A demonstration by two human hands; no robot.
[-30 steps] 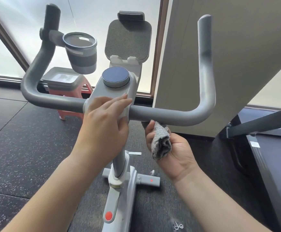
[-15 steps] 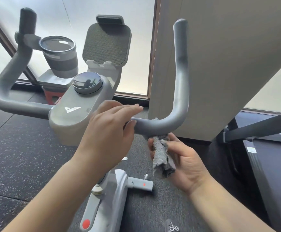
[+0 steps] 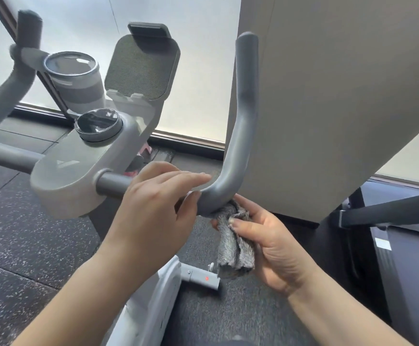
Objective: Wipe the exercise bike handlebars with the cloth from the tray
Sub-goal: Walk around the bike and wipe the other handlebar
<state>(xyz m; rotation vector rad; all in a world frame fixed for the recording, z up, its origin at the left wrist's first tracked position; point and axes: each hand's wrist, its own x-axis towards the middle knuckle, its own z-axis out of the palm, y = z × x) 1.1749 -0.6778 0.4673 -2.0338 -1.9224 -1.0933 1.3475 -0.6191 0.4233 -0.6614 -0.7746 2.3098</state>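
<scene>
Head view: the grey cloth (image 3: 235,242) is bunched in the right hand (image 3: 270,245), fingers curled round it, its top touching the underside of the handlebars (image 3: 238,136) at the right bend. Bunched like this, it could skip the bend's upper face or slip loose. The left hand (image 3: 153,208) lies over the bar just beside it, fingers straight and together, thumb beneath.

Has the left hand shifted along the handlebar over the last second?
Yes. The left hand has slid rightward along the handlebar, away from the console housing it covered earlier, and now lies at the right bend, above the cloth.
</scene>
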